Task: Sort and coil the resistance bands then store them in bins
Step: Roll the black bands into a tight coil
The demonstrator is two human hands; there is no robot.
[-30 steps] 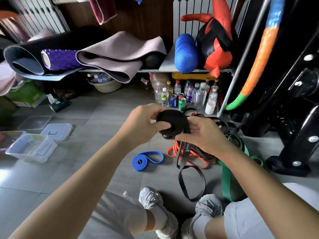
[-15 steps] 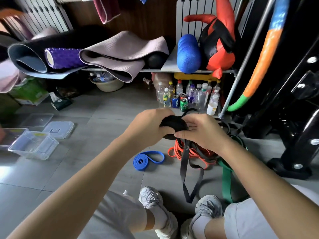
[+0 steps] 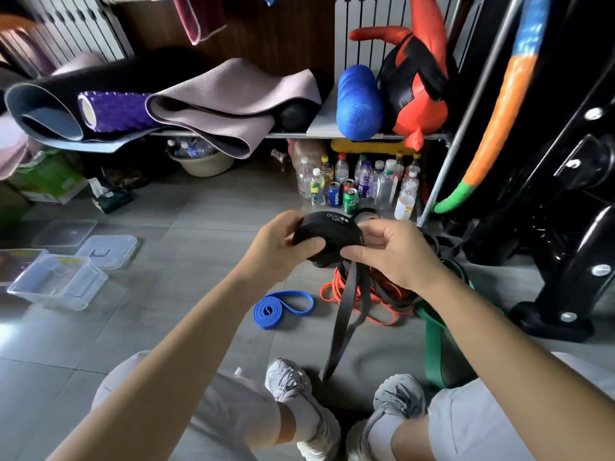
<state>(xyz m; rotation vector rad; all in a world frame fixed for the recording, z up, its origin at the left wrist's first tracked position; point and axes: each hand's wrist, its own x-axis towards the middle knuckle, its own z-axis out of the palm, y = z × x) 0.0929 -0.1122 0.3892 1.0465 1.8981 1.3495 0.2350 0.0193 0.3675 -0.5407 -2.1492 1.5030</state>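
**Inspector:** Condition of the hands?

**Recorder:** Both are engaged. The left hand [image 3: 279, 244] grips the left side of the black band coil [image 3: 327, 232], with the thumb laid across its front face. The right hand [image 3: 392, 254] pinches the coil's right side between thumb and fingers. The coil is held in the air above the floor [image 3: 199, 227], ahead of the person's knees.

**Inspector:** Is the band fully wound?

**Recorder:** No. A loose tail [image 3: 342, 324] hangs down from the underside of the coil, and its end is just beside a grey shoe [image 3: 289, 380]. I cannot tell whether that end touches the floor. There is small white print on the coil's top turn.

**Inspector:** Other bands?

**Recorder:** A blue band [image 3: 283, 306] lies on the floor below the left hand, coiled at one end with a loop trailing to the right. A tangle of orange bands [image 3: 332, 291] and dark ones lies under the right hand, all touching one another. A green band [image 3: 436, 341] runs along the floor beside the right forearm, which partly hides it.

**Inspector:** Bins?

**Recorder:** Clear bins [image 3: 56, 284] stand near the left edge of the floor, well apart from the bands. Two lids [image 3: 106, 251] lie just behind them.
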